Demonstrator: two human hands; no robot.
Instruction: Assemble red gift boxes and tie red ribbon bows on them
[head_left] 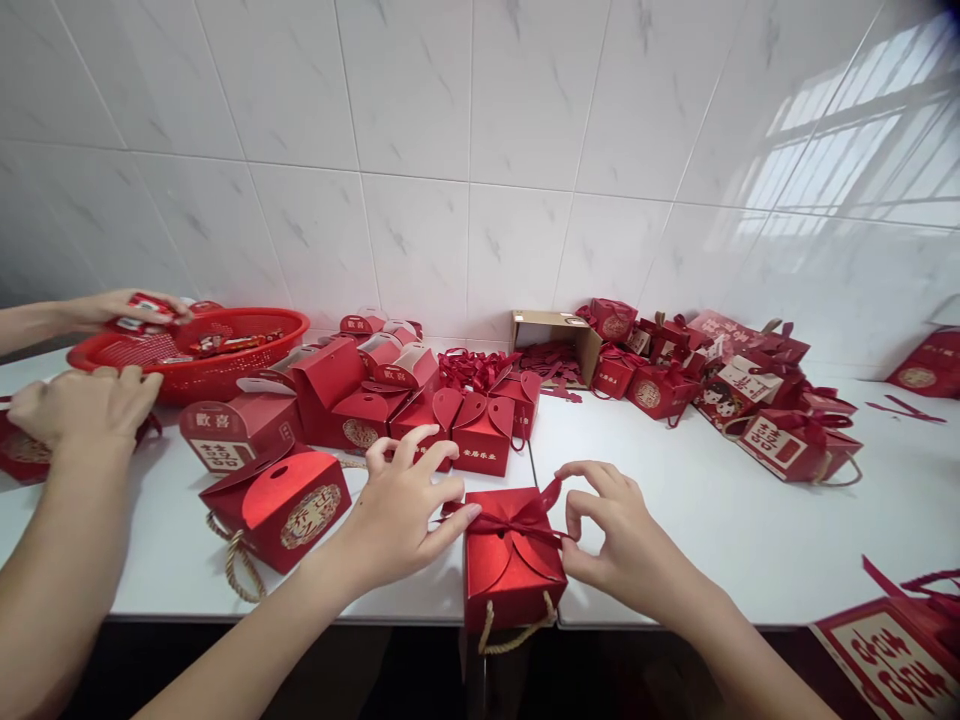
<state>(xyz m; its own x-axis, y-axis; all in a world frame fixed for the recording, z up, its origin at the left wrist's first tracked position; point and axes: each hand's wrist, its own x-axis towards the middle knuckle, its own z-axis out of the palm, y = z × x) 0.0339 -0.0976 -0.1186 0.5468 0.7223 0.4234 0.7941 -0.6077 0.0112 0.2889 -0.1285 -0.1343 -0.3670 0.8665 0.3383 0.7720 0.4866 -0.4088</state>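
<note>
A small red gift box [516, 585] with a twisted rope handle [517, 640] stands at the front edge of the table, its curved flaps folded together on top. Across the lid runs a dark red ribbon [510, 522], knotted in a bow at the middle. My left hand [409, 505] pinches the ribbon on the left side of the box between thumb and fingers. On the other side my right hand [619, 530] holds the ribbon's right loop and end, its fingers curled. Left of my left hand sits another red box [281, 510] with a gold round emblem and no ribbon.
Several folded boxes [484, 430] stand behind, near loose red ribbons [472, 368] and an open carton [592, 350] of ribbons. Ribbon-tied boxes [660, 385] are heaped at right. At left, another person's hands [82, 405] work by a red basket [217, 375]; one holds a red packet [142, 312].
</note>
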